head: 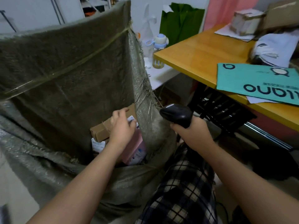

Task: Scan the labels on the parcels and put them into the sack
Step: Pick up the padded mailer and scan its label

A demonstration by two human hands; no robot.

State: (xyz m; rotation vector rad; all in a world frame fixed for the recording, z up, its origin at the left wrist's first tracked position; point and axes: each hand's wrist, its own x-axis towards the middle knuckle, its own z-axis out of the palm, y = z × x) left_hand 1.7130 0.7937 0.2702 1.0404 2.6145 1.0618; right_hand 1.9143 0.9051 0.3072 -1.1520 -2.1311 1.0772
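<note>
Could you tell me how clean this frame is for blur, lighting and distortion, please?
Head view: the left hand over the parcels is slightly motion-blurred; the sack interior is in dim shadow; soft glare sits on the yellow table; the wide lens bows its edge; the scanner looks fairly sharp.

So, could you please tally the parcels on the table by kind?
Boxes: 2
Teal mailer: 1
White bag: 1
Total: 4
</note>
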